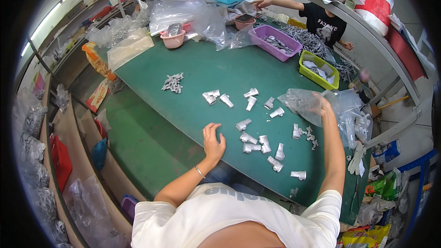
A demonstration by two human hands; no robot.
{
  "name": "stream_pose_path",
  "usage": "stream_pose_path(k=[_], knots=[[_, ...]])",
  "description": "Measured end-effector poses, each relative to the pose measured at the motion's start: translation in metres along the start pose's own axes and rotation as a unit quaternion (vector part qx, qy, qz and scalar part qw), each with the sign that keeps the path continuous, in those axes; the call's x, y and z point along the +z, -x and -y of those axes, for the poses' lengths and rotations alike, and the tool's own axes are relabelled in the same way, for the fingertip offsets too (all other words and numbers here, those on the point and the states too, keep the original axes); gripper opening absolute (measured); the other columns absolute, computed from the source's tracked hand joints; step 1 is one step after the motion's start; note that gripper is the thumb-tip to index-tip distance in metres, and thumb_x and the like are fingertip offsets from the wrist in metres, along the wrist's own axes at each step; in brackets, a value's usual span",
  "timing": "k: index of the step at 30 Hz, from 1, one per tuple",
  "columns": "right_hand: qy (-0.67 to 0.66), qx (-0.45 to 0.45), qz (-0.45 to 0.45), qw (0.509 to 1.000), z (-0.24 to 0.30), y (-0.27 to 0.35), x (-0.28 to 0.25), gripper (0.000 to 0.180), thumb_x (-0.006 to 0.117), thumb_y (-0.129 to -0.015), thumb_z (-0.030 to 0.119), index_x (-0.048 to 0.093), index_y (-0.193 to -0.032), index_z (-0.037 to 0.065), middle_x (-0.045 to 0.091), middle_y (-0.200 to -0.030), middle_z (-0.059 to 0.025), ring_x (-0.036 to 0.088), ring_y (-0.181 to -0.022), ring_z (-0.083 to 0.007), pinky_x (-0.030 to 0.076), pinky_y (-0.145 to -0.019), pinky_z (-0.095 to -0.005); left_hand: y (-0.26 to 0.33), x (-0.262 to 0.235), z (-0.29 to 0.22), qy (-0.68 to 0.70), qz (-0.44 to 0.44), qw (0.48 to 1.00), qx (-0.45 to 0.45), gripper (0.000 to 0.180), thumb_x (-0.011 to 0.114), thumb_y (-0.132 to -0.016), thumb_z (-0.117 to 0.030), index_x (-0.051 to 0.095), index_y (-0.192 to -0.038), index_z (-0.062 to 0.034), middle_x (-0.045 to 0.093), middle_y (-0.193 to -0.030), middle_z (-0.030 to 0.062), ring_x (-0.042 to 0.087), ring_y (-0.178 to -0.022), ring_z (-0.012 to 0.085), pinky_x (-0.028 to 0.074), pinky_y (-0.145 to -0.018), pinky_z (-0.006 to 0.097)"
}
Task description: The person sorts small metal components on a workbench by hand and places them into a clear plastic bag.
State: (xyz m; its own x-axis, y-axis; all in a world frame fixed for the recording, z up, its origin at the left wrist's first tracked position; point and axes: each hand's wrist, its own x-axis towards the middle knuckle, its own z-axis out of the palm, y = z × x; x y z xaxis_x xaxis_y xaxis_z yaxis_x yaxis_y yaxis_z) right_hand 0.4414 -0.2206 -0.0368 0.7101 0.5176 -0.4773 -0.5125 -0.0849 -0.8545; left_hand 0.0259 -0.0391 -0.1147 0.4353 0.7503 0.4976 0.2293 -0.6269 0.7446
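Observation:
My right hand (322,104) is at a clear plastic bag (298,102) on the right of the table and appears to grip it; the plastic partly covers the fingers. Small grey pieces show through the bag. At the table's near edge, my left hand (213,143) is empty, its fingers loosely bent and the thumb apart. Several silver metal fittings (265,143), short tubes with a side branch, lie scattered between my hands. A small pile of grey pieces (172,83) sits farther left, and a few more small pieces (312,138) lie below my right hand.
Across the green table (206,69), a purple basket (259,36) and a lime-green basket (335,82) hold grey parts. A person in a black shirt (324,25) is beside a heap of grey parts. A pink bowl (173,42) stands at the far edge, near plastic sheets.

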Motion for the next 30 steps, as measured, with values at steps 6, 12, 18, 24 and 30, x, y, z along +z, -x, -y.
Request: stream_pose_path(k=[6,12,18,24,30], knots=[[0.11,-0.161,-0.027,0.98,0.0,0.044,0.004,0.045,0.058,-0.083,0.031,0.046,-0.117,0.004,0.053,-0.109,-0.0122,0.051,-0.102,-0.0287,0.039,-0.089,-0.0443,-0.009,-0.01,0.012,0.095,-0.031,0.995,0.002,0.037,0.051,-0.07,0.009,0.051,-0.105,-0.002,0.047,-0.107,0.0129,0.048,-0.095,0.0242,0.044,-0.071,0.029],[0.225,-0.533,-0.292,0.761,-0.043,0.148,0.081,0.038,0.049,-0.09,0.016,0.04,-0.124,0.0,0.045,-0.122,-0.0128,0.042,-0.113,-0.0215,0.032,-0.096,-0.0321,-0.095,-0.105,0.097,0.02,-0.128,0.991,-0.01,0.038,0.051,-0.072,0.004,0.046,-0.109,-0.0002,0.047,-0.103,0.0137,0.048,-0.094,0.0247,0.043,-0.072,0.03],[0.398,-0.476,-0.277,0.734,-0.083,0.177,0.11,0.037,0.046,-0.088,0.005,0.04,-0.124,-0.001,0.046,-0.121,-0.0152,0.044,-0.112,-0.0245,0.032,-0.096,-0.0337,-0.254,-0.222,0.279,-0.297,-0.147,0.942,-0.059,0.046,0.055,-0.073,-0.001,0.043,-0.118,0.0008,0.048,-0.111,0.0151,0.045,-0.104,0.0324,0.039,-0.088,0.04],[0.487,-0.472,-0.377,0.631,-0.102,0.171,0.096,0.037,0.056,-0.085,0.011,0.046,-0.118,-0.002,0.054,-0.107,-0.0183,0.055,-0.088,-0.0258,0.046,-0.077,-0.0344,-0.395,-0.262,0.407,-0.275,-0.283,0.854,-0.339,0.048,0.064,-0.077,-0.021,0.044,-0.114,0.0014,0.052,-0.114,0.0187,0.047,-0.108,0.0371,0.04,-0.088,0.05],[0.365,-0.591,-0.374,0.614,-0.136,0.185,-0.058,0.04,0.058,-0.082,0.022,0.048,-0.11,-0.005,0.056,-0.098,-0.022,0.055,-0.084,-0.0299,0.045,-0.077,-0.0375,-0.45,-0.278,0.51,-0.152,-0.384,0.824,-0.388,0.064,0.069,-0.072,-0.029,0.039,-0.12,0.0019,0.046,-0.123,0.0217,0.043,-0.115,0.0391,0.033,-0.092,0.059]])
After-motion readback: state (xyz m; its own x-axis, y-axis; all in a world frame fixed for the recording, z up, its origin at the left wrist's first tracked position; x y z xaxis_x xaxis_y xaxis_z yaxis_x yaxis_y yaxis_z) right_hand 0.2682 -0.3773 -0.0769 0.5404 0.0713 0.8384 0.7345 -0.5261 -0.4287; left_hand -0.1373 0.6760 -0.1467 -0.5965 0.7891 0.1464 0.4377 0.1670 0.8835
